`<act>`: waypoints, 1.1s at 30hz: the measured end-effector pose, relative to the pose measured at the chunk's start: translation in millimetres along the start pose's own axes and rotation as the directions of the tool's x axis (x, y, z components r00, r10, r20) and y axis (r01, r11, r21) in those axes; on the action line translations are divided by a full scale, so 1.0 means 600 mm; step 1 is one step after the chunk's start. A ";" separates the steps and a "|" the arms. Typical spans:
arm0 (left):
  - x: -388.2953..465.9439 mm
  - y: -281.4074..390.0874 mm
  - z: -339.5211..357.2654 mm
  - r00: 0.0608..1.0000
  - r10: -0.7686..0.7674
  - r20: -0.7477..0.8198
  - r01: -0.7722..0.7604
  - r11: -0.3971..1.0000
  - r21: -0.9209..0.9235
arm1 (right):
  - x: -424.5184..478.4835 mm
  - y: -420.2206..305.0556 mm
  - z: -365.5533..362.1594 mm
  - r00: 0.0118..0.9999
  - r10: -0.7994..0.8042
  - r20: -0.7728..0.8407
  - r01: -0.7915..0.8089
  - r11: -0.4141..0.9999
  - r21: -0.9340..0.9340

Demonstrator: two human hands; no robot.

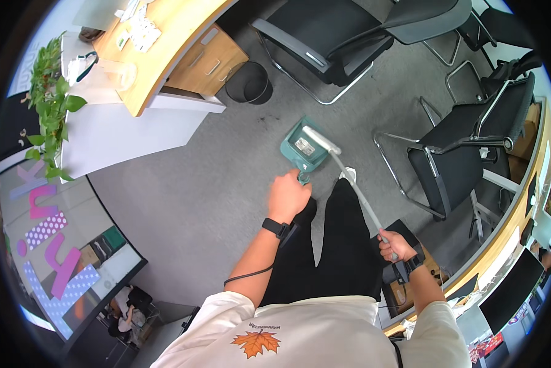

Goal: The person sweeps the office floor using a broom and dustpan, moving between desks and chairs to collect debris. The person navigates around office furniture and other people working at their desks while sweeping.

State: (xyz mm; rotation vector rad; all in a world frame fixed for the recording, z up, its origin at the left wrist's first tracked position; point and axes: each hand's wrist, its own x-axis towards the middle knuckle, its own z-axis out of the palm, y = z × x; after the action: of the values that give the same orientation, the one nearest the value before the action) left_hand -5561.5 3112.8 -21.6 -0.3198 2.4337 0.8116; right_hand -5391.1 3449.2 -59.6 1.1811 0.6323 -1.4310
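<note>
My left hand [290,195] is closed around the ringed handle end of a teal plastic dustpan [290,146], out in front of my knees. A small whitish rectangle [304,146], a label or a scrap, lies inside the pan. My right hand [395,246] grips the lower end of a grey pole [365,202] beside my right thigh. At the pole's far end a white roller-like head [320,139] lies across the dustpan's right side; whether it touches the pan, I cannot tell. Both wrists wear black straps.
A black mesh waste bin [249,85] stands by a wooden drawer cabinet [209,62]. Black chairs with metal frames [321,41] [450,152] occupy the front and right. A curved desk with a monitor [512,290] runs along the right. At left are a white partition [128,133] and potted plants [50,110].
</note>
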 end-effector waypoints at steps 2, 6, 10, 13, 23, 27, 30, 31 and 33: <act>-0.006 0.001 0.000 1.000 -0.019 0.007 0.019 1.000 -0.024 | 0.038 -0.019 0.001 0.998 -0.022 -0.054 0.024 0.999 0.037; -0.011 -0.001 0.002 0.999 -0.014 0.029 0.014 1.000 -0.002 | 0.176 -0.026 0.026 0.978 -0.128 -0.163 0.101 0.981 -0.165; -0.007 -0.016 0.004 0.998 0.055 0.036 -0.053 0.998 -0.037 | 0.179 -0.004 0.083 0.987 -0.115 -0.113 0.040 0.854 -0.518; -0.015 -0.027 0.003 0.997 0.082 0.003 -0.082 0.995 -0.050 | 0.143 0.038 0.058 0.995 -0.077 -0.057 0.046 0.910 -0.413; -0.037 -0.073 -0.034 0.965 0.228 0.129 -0.237 0.970 0.060 | 0.083 0.021 0.060 0.919 -0.372 -0.131 0.384 0.919 0.084; -0.026 -0.061 -0.018 0.915 0.360 0.183 -0.386 0.912 0.139 | 0.206 -0.036 -0.002 0.850 -0.477 -0.225 0.491 0.871 0.008; -0.010 -0.054 -0.010 0.895 0.407 0.181 -0.436 0.885 0.166 | 0.285 -0.037 -0.005 0.827 -0.501 -0.255 0.494 0.864 -0.094; -0.013 -0.054 -0.012 0.898 0.402 0.181 -0.431 0.887 0.167 | 0.305 -0.017 0.005 0.825 -0.509 -0.245 0.499 0.860 -0.105; -0.005 -0.039 -0.006 0.903 0.364 0.229 -0.410 0.888 0.208 | 0.326 0.046 0.012 0.764 -0.642 -0.072 0.628 0.764 -0.150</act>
State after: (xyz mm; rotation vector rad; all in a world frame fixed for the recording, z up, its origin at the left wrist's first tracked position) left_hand -5551.6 3092.2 -28.4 0.3411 2.4171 0.6440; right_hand -5343.8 3356.9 -227.7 0.9983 1.2797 -1.8605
